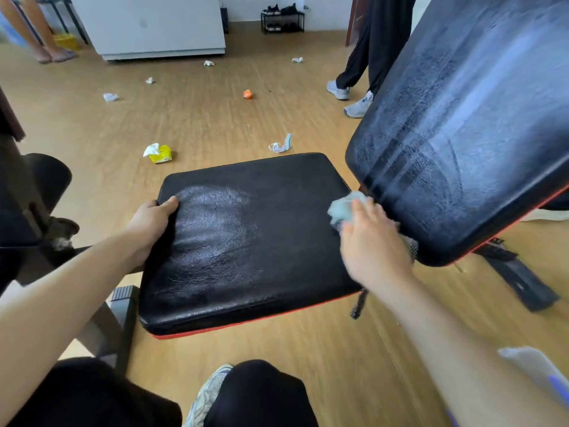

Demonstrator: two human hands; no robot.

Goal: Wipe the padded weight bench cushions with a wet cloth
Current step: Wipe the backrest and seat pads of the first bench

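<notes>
Your knee [261,392] sat low before seat [246,241]. Left hand [151,223] gripped its left edge, thumb on top. Right hand [372,241], well apart, clutched cloth [341,208] at seat's right edge, beside tilted backrest [477,118]. Cloth looked soft, limp, light: best bunched in palm. Wet vinyl likely slick, padding yielding.

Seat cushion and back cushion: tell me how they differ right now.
The seat cushion lies almost flat; the back cushion is tilted steeply up. The seat cushion shows one smeared patch; the back cushion is streaked over most of its face. The left hand grips the seat cushion's edge; the right hand holds the cloth by the back cushion's lower end. Both are black, padded, red-trimmed.
</notes>
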